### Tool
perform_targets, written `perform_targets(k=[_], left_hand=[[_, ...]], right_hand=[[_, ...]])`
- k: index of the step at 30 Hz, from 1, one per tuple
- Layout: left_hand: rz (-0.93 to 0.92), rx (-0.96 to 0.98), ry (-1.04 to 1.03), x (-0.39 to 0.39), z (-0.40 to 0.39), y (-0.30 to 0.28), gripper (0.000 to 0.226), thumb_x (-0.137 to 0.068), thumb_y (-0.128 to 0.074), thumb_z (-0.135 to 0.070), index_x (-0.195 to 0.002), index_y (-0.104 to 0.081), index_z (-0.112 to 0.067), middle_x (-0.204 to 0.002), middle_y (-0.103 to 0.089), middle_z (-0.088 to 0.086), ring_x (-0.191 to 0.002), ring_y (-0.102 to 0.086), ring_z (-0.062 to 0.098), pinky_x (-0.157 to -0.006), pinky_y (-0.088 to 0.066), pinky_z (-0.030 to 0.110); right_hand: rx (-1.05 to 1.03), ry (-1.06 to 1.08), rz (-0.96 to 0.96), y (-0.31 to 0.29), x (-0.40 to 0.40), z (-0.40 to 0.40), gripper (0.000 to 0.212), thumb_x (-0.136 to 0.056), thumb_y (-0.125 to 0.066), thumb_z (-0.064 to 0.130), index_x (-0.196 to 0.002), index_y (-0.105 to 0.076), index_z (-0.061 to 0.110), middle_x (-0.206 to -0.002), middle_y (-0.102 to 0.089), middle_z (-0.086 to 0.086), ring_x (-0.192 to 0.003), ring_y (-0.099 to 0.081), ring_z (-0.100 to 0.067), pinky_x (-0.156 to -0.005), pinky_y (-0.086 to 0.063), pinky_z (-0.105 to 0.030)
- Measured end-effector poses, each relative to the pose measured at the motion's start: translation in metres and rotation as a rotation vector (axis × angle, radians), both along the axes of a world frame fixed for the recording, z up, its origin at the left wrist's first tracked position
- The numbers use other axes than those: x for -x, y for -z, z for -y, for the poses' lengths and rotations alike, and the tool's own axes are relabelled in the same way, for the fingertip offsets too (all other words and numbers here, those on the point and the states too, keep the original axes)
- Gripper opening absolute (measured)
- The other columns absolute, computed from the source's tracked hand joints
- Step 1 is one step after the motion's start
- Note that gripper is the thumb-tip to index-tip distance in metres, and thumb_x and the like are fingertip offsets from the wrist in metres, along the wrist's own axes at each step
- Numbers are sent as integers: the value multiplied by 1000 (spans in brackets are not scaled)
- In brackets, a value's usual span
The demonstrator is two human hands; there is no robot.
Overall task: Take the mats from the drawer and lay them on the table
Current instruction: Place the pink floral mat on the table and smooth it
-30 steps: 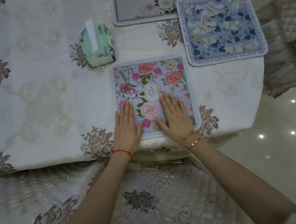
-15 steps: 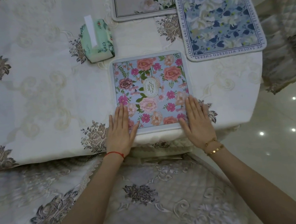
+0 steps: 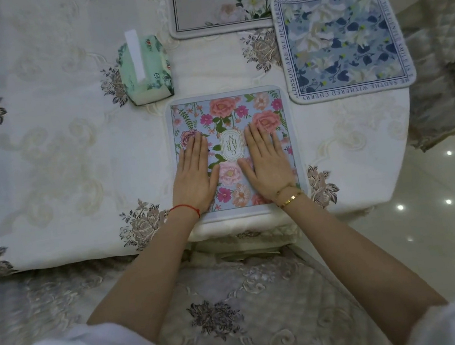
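Note:
A mat with pink flowers on blue (image 3: 227,114) lies flat at the near edge of the table (image 3: 44,153), which has a cream embroidered cloth. My left hand (image 3: 196,173) and my right hand (image 3: 267,164) rest palm down on its lower half, fingers straight, either side of the oval label. A blue and white floral mat (image 3: 343,41) lies to the far right. A grey mat with white flowers (image 3: 222,0) lies at the far edge, partly out of frame. No drawer is visible.
A green tissue pack (image 3: 146,70) stands just left of the pink mat's far corner. A quilted chair seat (image 3: 223,303) is under my arms, another chair (image 3: 442,57) is at the right, and glossy floor (image 3: 429,218) shows lower right.
Both hands slid from the centre out to the mat's near corners, then came back inward and further up the mat. The mat stays where it was.

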State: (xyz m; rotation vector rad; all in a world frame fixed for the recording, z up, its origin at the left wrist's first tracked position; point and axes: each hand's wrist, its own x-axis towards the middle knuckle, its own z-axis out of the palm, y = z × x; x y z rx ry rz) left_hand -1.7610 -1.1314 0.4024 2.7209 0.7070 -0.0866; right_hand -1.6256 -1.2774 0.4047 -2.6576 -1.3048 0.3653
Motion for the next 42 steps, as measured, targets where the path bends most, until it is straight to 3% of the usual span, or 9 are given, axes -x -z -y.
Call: perform_targets(k=[11, 14, 21, 29, 42], left_hand=[[-45, -34, -56, 37, -15, -3, 69, -102, -13, -51, -154, 9, -11, -163, 11, 3, -149, 14, 13, -123, 5, 38], [14, -13, -52, 11, -21, -7, 66, -102, -15, -45, -154, 4, -9, -163, 6, 6, -150, 12, 15, -122, 8, 35], [24, -20, 58, -72, -50, -5, 62, -104, -20, -39, -155, 1, -10, -164, 3, 6, -151, 7, 17, -122, 7, 34], [83, -36, 49, -77, -66, 6, 66, -101, -22, -50, -156, -8, -14, -164, -7, 1, -151, -1, 13, -123, 1, 38], [60, -40, -79, -38, -77, 5, 72, -100, -23, -53, -155, -1, -12, -164, 0, 3, -151, 3, 15, -123, 4, 35]], right_hand=[[-24, 181, -13, -6, -18, 60, 70, -101, -17, 50, -156, 3, 12, -164, 4, -6, -151, 9, -17, -123, 2, -42], [-60, 149, -20, -14, -30, 29, 70, -101, -16, 50, -155, 3, 11, -164, 4, -7, -151, 11, -17, -122, 9, -37], [-86, -65, -22, -12, -60, -82, 66, -102, -23, 46, -156, -6, 11, -164, -3, -7, -152, 1, -21, -122, 7, -37], [-44, -67, 32, 8, -66, -84, 71, -100, -18, 56, -156, -7, 13, -164, -6, -3, -152, -3, -18, -123, 3, -40], [-54, 189, 45, 6, -80, -33, 85, -95, -21, 66, -156, -2, 11, -165, 0, -4, -151, 3, -18, -123, 6, -39]])
